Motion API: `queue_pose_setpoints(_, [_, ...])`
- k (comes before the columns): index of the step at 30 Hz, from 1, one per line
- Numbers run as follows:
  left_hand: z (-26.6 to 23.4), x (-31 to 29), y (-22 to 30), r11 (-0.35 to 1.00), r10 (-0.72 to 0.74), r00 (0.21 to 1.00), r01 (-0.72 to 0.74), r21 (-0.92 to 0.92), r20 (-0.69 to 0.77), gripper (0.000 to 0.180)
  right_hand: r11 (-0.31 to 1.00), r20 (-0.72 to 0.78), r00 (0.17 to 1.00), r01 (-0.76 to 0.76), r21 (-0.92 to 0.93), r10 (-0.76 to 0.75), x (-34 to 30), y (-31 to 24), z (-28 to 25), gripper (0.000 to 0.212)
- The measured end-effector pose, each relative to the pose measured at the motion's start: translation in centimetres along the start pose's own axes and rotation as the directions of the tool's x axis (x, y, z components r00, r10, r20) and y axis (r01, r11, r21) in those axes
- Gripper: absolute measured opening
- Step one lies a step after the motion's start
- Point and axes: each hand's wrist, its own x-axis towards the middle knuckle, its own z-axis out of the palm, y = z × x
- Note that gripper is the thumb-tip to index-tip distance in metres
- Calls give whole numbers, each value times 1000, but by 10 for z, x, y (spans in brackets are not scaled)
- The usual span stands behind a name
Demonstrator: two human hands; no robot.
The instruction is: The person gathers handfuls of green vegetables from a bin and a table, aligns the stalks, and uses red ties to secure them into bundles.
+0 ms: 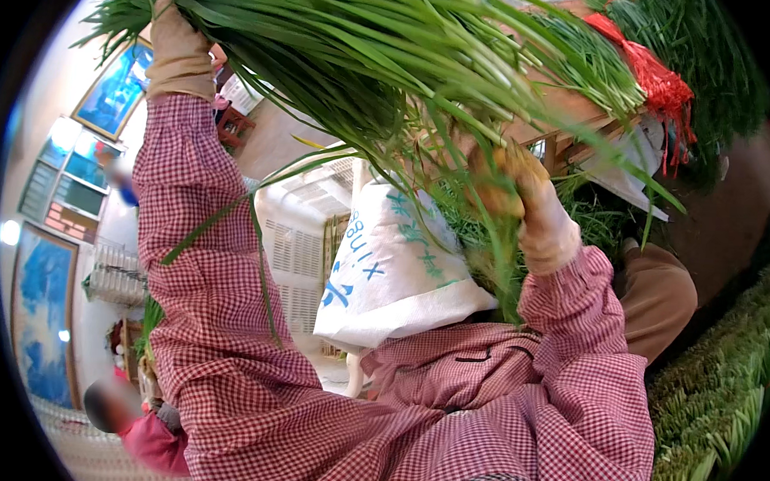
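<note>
A big bunch of long, flat green leaves that look like garlic chives (325, 44) stretches across the upper part of the head view. My left hand (177, 47), in a beige glove, grips its leafy end at the upper left; part of the fingers is hidden behind the leaves. Under the paler stem ends is my right hand (520, 190), gloved and stained yellow, its fingers curled and slightly blurred. Loose green blades (500, 258) hang from it. A few stray leaves (209, 228) droop across my left sleeve.
A white printed sack (392, 271) lies over my lap beside a white plastic crate (294, 254). On the wooden table (541, 118) rest more chives (581, 68) with red ties (658, 76). Piled greens (721, 418) line the right side. Another person (149, 436) is at lower left.
</note>
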Motion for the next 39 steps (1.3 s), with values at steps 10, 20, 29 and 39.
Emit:
queue_pose_setpoints(10, [-32,-39,25,983,-38,999,34,-180,-22,38,-111,-594,624,-636,-763,508,-116,89,-109,50])
queue_pose_setpoints(20, [20,-41,36,313,-188,951,294,-903,245,25,961,-133,954,275,32,-269,21,92,-55,39])
queue_pose_setpoints(29, [11,-61,9,22,-162,921,361,-932,353,22,972,-249,962,53,-229,-112,11,49,2,37])
queue_pose_setpoints(39, [24,-77,56,-80,-127,916,372,-925,380,17,980,-176,970,184,78,-168,10,38,-16,34])
